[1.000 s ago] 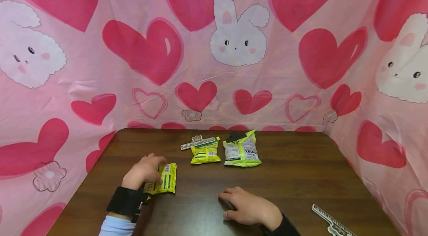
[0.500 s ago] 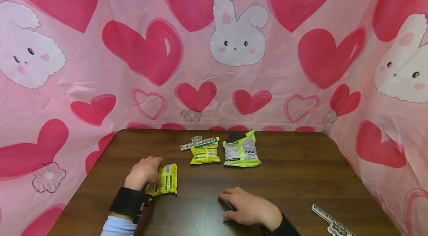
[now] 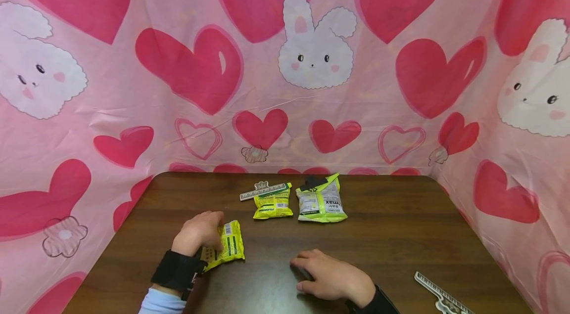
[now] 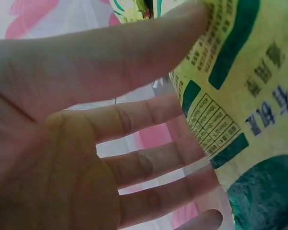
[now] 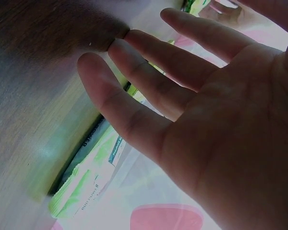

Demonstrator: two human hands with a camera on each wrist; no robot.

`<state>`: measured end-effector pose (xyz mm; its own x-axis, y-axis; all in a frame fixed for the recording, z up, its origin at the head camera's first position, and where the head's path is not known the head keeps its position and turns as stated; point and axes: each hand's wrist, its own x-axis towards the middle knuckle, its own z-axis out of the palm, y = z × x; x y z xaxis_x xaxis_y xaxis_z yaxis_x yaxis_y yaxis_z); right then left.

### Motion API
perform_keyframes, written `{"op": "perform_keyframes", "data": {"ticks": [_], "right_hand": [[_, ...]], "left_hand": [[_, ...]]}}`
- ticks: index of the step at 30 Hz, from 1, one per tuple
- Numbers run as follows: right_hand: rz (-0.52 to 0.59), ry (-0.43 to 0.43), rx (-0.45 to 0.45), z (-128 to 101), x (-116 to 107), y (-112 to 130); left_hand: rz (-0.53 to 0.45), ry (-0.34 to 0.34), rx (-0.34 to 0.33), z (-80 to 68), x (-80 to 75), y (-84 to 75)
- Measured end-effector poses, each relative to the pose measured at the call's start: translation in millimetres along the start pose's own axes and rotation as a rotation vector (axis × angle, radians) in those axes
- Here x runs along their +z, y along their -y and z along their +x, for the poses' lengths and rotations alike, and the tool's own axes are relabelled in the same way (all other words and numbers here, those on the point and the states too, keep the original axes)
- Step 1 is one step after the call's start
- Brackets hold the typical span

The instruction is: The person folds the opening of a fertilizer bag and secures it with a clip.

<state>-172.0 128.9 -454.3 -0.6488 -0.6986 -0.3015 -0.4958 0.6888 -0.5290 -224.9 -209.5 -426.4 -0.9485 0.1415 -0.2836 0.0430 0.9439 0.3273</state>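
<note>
My left hand (image 3: 200,235) grips a yellow snack packet (image 3: 229,247) at the near left of the brown table (image 3: 401,235), and the packet lies slightly tilted. In the left wrist view the thumb lies across the packet (image 4: 249,96) and the fingers (image 4: 149,163) reach behind it. My right hand (image 3: 331,277) rests palm down on the table near the front, fingers loosely spread and holding nothing. The right wrist view shows the right hand (image 5: 182,110) with its fingertips touching the wood (image 5: 33,96).
Two more yellow-green packets (image 3: 272,203) (image 3: 321,201) lie side by side at the table's far middle, a pale clip (image 3: 263,190) on the left one and a black clip (image 3: 311,183) on the right one. Another pale clip (image 3: 441,294) lies at the near right. Pink heart-print cloth surrounds the table.
My left hand has shifted the packet a little to the right and turned it slightly. The right hand has stayed in place.
</note>
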Motion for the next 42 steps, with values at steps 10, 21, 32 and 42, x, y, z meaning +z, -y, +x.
{"op": "perform_keyframes", "data": {"ticks": [10, 21, 32, 42], "right_hand": [[0.006, 0.005, 0.009, 1, 0, 0], [0.006, 0.012, 0.013, 3, 1, -1], [-0.006, 0.007, 0.016, 3, 0, 0], [-0.006, 0.009, 0.018, 3, 0, -1]], "left_hand": [[0.027, 0.032, 0.019, 1.2, 4.7, -10.5], [0.048, 0.076, 0.071, 0.5, 14.9, -28.6], [0.098, 0.104, 0.127, 0.3, 26.6, -56.6], [0.018, 0.119, 0.12, -3.2, 17.1, -42.9]]}}
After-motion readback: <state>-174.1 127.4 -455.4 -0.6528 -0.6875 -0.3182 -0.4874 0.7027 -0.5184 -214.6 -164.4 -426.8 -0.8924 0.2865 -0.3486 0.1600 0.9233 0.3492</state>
